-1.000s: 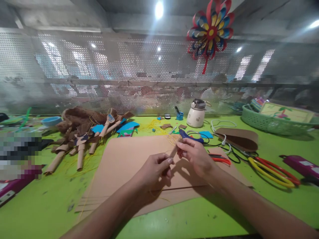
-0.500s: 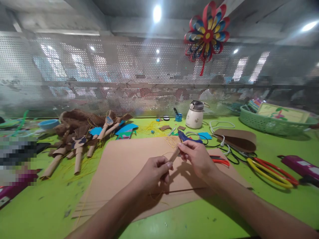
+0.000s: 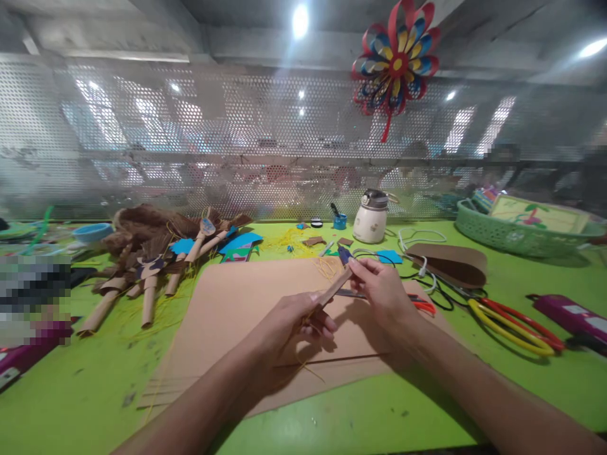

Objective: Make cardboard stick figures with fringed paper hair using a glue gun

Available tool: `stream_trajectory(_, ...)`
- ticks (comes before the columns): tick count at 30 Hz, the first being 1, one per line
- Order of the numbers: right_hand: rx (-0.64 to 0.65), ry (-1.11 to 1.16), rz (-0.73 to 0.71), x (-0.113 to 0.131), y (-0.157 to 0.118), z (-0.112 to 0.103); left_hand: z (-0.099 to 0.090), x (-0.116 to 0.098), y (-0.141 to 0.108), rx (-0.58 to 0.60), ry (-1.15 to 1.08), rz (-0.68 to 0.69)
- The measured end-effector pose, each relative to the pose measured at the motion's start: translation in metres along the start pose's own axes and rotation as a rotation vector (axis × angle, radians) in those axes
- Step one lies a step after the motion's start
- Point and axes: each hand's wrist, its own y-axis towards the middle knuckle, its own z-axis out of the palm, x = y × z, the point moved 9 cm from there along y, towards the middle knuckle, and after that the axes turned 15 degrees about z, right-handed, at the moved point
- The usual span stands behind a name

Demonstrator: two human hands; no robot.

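A narrow strip of brown paper (image 3: 334,286) slants between my hands above a stack of brown paper sheets (image 3: 237,316). My left hand (image 3: 298,319) is closed on its lower end. At the upper end, my right hand (image 3: 379,287) pinches the strip with thumb and fingertips. Thin yellow string (image 3: 310,370) hangs under my left hand, and more lies on the sheets. Red-handled scissors (image 3: 422,304) lie partly hidden behind my right hand. Just beyond that hand is the tip of a blue glue gun (image 3: 344,254).
Rolled-paper figures (image 3: 149,284) are heaped at the left on the green table (image 3: 294,436). At the back stands a white bottle (image 3: 370,218). Large yellow and red scissors (image 3: 516,325), a purple tool (image 3: 569,316) and a green basket (image 3: 526,234) are on the right.
More of the strip shows between my hands now. My right hand has shifted slightly up and right, and my left hand has turned, its lower fingers loosening.
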Motion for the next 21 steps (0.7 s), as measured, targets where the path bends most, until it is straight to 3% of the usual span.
stream_trajectory(9, 0.015, -0.086, -0.059, 0.006, -0.006, 0.007, -0.003, -0.006, 0.007, -0.008, 0.238, 0.046)
stream_trajectory(17, 0.018, -0.078, -0.087, 0.004, -0.007, 0.007, -0.006, -0.003, 0.005, -0.031, 0.2, 0.03)
stream_trajectory(21, 0.006, -0.091, -0.098, 0.004, -0.006, 0.008, -0.003, 0.009, 0.005, -0.031, 0.044, -0.032)
